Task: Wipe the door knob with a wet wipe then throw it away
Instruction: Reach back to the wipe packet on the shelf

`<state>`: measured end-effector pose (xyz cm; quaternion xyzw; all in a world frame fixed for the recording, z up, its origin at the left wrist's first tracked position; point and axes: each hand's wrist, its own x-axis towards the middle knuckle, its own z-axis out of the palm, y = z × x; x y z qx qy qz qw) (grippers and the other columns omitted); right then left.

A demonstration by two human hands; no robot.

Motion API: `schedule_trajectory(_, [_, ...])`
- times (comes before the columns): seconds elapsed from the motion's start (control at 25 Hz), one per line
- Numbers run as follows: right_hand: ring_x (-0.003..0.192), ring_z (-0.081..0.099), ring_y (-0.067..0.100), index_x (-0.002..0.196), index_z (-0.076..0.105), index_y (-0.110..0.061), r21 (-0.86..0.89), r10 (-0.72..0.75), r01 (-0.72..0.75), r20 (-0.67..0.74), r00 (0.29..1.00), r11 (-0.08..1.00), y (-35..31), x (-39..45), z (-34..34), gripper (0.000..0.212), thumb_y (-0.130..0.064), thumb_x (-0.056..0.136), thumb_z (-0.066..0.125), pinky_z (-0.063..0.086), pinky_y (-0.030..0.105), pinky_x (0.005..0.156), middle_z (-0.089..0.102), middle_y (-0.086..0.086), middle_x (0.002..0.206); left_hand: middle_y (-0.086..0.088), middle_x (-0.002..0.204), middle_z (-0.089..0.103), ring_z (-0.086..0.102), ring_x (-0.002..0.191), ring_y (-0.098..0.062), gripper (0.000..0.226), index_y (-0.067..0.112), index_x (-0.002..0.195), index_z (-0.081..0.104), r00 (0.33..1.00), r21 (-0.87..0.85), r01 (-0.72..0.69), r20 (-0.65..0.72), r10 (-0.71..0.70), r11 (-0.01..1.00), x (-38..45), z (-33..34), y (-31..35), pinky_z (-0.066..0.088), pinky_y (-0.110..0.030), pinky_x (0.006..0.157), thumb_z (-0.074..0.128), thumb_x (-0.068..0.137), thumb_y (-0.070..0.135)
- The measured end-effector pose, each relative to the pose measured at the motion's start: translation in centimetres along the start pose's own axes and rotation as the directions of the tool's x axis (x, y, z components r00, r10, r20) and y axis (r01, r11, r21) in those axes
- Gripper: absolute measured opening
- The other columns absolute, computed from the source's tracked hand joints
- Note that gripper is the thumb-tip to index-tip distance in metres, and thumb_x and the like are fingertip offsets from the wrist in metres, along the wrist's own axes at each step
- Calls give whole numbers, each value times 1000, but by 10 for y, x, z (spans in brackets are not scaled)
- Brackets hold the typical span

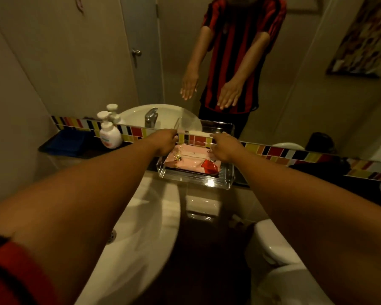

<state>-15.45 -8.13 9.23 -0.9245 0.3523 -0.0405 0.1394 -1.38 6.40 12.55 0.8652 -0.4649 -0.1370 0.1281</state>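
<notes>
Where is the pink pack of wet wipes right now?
The pink wet-wipe pack lies in a clear plastic box on the dark counter, right of the white sink, below both hands.

A dark ledge [262, 170] carries a clear tray [196, 179], a soap pump bottle [110, 135] and a blue dish [66, 143].

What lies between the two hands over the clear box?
In the head view, the raised clear lid spans from the left hand to the right hand. Below it, the pink wet wipe pack lies in the clear box.
</notes>
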Motion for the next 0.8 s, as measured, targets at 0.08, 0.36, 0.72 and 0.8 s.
schedule_trajectory(0.08, [108,61,28,124,58,-17,48,41,-43,33,999,998,6,16,16,34,-20,90,57,54,45,90,63,10,122,-14,134,58,57,119,-29,37,17,136,49,998,-6,-41,41,42,999,23,15,-6,47,-43,100,40,100,25])
schedule_trajectory(0.36, [110,58,29,125,57,-15,-51,74,-64,219,973,997,5,61,77,37,-20,88,60,53,43,92,60,10,125,-13,136,53,54,119,-29,39,16,137,48,979,48,-100,180,90,994,78,72,-35,46,-41,102,45,98,14])
schedule_trajectory(0.72, [106,57,24,108,64,-14,-105,-30,59,260,965,993,17,62,112,24,-30,92,56,51,43,95,61,9,115,-12,132,55,55,115,-25,29,12,124,58,956,191,-189,261,136,963,98,107,-42,48,-38,99,49,97,17])
schedule_trajectory(0.8, [115,53,27,110,64,-15,-136,-61,93,220,973,986,18,64,117,25,-30,91,57,47,46,99,58,8,123,-13,138,49,52,122,-29,34,10,128,55,957,253,-197,258,130,947,103,112,-38,46,-40,104,52,95,15])
